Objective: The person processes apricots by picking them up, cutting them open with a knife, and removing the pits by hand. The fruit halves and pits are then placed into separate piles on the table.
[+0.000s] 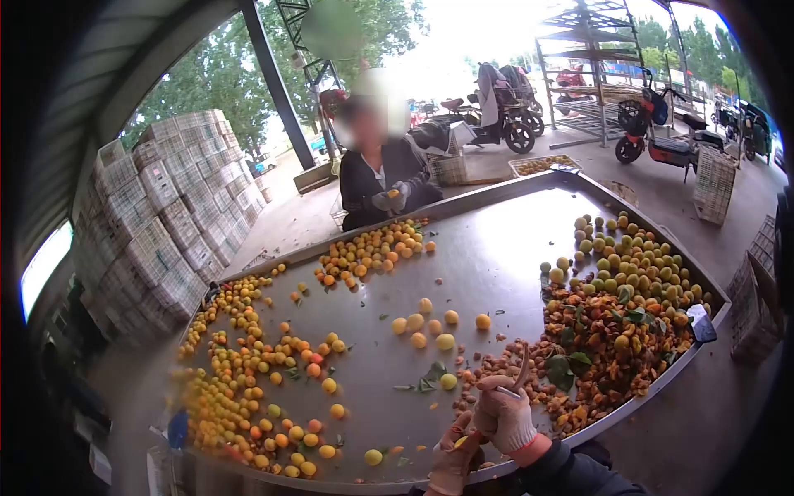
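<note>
My left hand (453, 465), in a soiled work glove, is closed around a yellow-orange apricot (461, 442) at the near edge of the metal table (364, 322). My right hand (504, 416), gloved with a white knitted cuff, grips a thin curved tool (523, 368) whose end points up. Both hands are close together, the right one slightly higher. Just beyond them lie brown pits (496, 361). A heap of split apricot pieces (608, 351) with green leaves is to the right.
Whole apricots (248, 388) spread over the table's left side; another group (372, 252) lies at the far edge, before a gloved co-worker (385, 178). Greenish fruit (637, 260) sits at the right. Stacked crates (165, 207), scooters (496, 112) and a rack (587, 70) stand beyond.
</note>
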Demonstrator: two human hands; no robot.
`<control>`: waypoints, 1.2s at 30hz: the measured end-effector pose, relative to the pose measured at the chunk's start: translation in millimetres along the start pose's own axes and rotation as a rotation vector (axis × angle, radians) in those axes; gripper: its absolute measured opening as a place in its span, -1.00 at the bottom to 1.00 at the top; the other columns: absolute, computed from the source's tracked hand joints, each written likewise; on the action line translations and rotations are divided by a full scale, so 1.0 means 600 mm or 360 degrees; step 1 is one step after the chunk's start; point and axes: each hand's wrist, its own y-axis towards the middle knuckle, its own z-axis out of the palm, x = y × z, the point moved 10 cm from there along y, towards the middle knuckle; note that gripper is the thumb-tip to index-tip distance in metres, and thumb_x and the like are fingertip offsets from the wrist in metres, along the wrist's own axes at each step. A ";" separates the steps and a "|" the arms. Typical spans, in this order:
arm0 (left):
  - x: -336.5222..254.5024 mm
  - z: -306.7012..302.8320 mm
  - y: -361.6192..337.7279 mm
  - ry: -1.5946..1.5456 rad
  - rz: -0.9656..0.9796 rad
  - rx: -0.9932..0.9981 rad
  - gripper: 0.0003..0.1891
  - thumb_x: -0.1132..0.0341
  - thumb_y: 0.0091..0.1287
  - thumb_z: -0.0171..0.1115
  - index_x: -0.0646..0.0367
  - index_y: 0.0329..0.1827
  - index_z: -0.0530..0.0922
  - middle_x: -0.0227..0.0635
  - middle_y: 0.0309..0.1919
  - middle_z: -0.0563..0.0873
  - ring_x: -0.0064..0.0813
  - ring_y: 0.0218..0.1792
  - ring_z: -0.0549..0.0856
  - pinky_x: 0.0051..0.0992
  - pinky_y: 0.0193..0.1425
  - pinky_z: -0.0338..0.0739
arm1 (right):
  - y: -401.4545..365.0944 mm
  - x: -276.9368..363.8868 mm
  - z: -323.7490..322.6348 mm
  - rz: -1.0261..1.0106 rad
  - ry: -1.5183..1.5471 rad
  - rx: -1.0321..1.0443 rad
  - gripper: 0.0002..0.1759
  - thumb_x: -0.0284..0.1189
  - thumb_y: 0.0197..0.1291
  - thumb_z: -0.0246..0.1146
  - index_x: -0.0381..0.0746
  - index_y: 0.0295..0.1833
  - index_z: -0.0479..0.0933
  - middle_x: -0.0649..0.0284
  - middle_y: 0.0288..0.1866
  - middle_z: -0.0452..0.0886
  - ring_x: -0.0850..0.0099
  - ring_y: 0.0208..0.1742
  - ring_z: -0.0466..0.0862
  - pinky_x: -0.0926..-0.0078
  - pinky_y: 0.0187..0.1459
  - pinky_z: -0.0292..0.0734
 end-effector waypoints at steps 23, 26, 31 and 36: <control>0.002 -0.035 -0.026 0.0077 0.0269 -0.0408 -0.55 0.06 0.44 0.11 0.24 0.19 0.48 -0.28 -0.20 0.65 -0.47 -0.33 0.59 -0.47 -0.19 0.53 | -0.139 -0.058 0.183 -0.0474 -0.1887 0.1555 -0.64 -0.42 0.12 0.29 -0.18 0.08 0.56 0.01 -0.23 0.69 0.05 -0.23 0.70 0.27 -0.19 0.61; -0.014 -0.029 -0.025 0.0356 0.0386 -0.0398 -0.55 0.07 0.43 0.12 0.24 0.20 0.48 -0.27 -0.18 0.64 -0.44 -0.30 0.60 -0.46 -0.16 0.54 | -0.141 -0.035 0.183 -0.0525 -0.1788 0.1470 -0.69 -0.44 0.11 0.28 -0.19 0.01 0.57 0.00 -0.25 0.69 0.08 -0.25 0.70 0.28 -0.20 0.61; -0.020 -0.008 -0.018 0.0767 0.0558 -0.0323 -0.55 0.08 0.42 0.14 0.24 0.20 0.48 -0.25 -0.14 0.63 -0.40 -0.25 0.61 -0.45 -0.12 0.55 | -0.199 -0.061 0.193 -0.0657 -0.2020 0.1961 -0.64 -0.49 0.01 0.27 -0.18 0.00 0.57 0.04 -0.34 0.67 0.07 -0.35 0.68 0.27 -0.32 0.59; 0.000 0.033 -0.007 0.1156 0.0692 -0.0105 -0.54 0.09 0.40 0.16 0.23 0.21 0.48 -0.24 -0.10 0.62 -0.36 -0.19 0.62 -0.44 -0.08 0.56 | -0.129 0.007 0.159 -0.0497 -0.1248 0.1384 -0.72 -0.51 0.27 0.20 -0.25 0.09 0.56 0.11 -0.18 0.71 0.26 -0.16 0.72 0.50 -0.11 0.57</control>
